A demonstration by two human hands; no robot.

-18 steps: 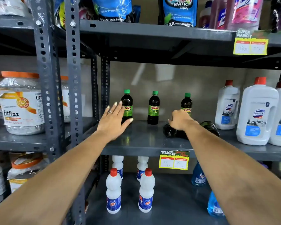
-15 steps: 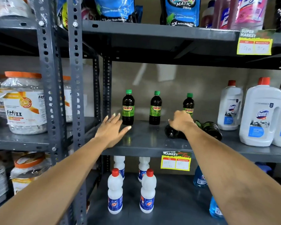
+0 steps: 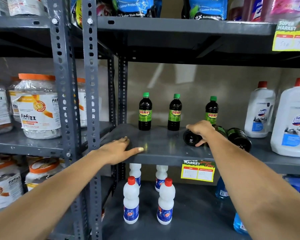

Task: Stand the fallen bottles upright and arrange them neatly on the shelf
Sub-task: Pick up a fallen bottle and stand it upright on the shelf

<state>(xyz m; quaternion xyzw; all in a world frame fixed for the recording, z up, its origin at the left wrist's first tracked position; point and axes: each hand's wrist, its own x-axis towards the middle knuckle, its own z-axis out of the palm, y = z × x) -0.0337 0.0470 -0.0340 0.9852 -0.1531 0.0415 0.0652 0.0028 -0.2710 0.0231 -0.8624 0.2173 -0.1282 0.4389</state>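
Three dark Sunny bottles with green caps stand upright at the back of the grey middle shelf (image 3: 163, 153): one on the left (image 3: 145, 112), one in the middle (image 3: 175, 113), one on the right (image 3: 211, 110). Two more dark bottles lie on their sides, bases toward me. My right hand (image 3: 200, 131) is closed over the nearer fallen bottle (image 3: 190, 138). The other fallen bottle (image 3: 239, 139) lies just right of my forearm. My left hand (image 3: 118, 149) rests flat on the shelf's front left edge, fingers spread, holding nothing.
Large white Domex jugs (image 3: 291, 118) stand right of the fallen bottles. White bottles with red caps (image 3: 131, 200) stand on the shelf below, beside blue bottles (image 3: 220, 189). Fitfizz jars (image 3: 38, 106) fill the left rack behind perforated steel uprights (image 3: 90, 101). A yellow price tag (image 3: 197, 171) hangs on the shelf edge.
My left hand has dropped from near the left upright bottle down to the shelf's front edge. My right hand has stayed on the fallen bottle. The view has moved closer.
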